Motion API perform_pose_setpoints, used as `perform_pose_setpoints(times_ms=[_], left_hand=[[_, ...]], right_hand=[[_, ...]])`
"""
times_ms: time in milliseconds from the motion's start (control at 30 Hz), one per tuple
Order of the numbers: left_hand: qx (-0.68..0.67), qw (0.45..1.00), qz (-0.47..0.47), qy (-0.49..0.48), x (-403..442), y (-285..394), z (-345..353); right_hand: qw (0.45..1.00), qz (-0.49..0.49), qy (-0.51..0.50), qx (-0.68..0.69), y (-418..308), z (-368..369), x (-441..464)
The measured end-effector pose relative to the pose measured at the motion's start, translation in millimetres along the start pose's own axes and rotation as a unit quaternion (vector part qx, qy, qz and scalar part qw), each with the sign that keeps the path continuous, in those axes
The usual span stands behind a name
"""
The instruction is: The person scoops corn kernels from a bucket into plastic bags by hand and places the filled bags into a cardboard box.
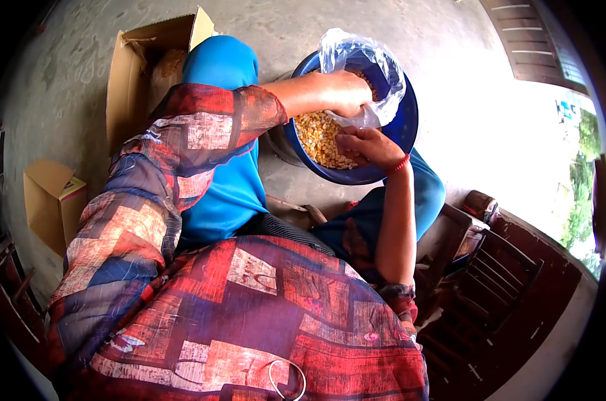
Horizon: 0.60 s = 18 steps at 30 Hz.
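A blue bucket (410, 113) holds yellow corn kernels (316, 137). A clear plastic bag (386, 57) stands open inside it, against its far and right sides. My left hand (346, 92) reaches over the bucket into the mouth of the bag, its fingers bent down and hidden from sight. Lower down, my right hand (375, 147), with a red bracelet at the wrist, is closed with thumb against fingers at the near edge of the bag, just above the kernels.
The bucket sits between my knees on a concrete floor (283, 30). To the left are an open cardboard box (126, 93) with something brownish inside and a smaller carton (45, 200). Dark wooden furniture (493, 274) stands at the right, near a bright opening.
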<state>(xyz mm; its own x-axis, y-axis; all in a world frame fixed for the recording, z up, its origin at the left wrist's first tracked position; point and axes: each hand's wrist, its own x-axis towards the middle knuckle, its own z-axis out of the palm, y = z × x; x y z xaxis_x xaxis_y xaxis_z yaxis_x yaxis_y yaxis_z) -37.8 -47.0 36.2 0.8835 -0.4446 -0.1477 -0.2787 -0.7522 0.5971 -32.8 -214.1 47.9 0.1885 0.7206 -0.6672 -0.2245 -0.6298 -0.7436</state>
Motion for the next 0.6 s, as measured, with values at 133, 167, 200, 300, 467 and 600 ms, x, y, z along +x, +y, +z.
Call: perform_pose_setpoints(times_ms=[133,167,200,300,467,600], left_hand=[[-0.011,0.998,0.008,0.053,2,1,-3],[-0.012,0.998,0.008,0.054,3,2,-2],[-0.008,0.998,0.026,0.055,4,2,-1],[-0.026,0.996,0.072,0.052,2,5,2],[-0.054,0.989,0.14,0.007,-7,14,10],[-0.076,0.982,0.164,0.048,-6,7,25]], right_hand=[[0.997,-0.052,-0.055,0.02,-14,-2,-21],[0.995,-0.067,-0.062,0.032,-22,-2,-30],[0.993,-0.091,-0.061,0.05,-28,-2,-37],[0.976,-0.185,0.024,0.108,-41,-4,-52],[0.916,-0.297,0.214,0.162,-75,-15,-34],[0.897,-0.335,0.289,0.005,-76,-22,-8]])
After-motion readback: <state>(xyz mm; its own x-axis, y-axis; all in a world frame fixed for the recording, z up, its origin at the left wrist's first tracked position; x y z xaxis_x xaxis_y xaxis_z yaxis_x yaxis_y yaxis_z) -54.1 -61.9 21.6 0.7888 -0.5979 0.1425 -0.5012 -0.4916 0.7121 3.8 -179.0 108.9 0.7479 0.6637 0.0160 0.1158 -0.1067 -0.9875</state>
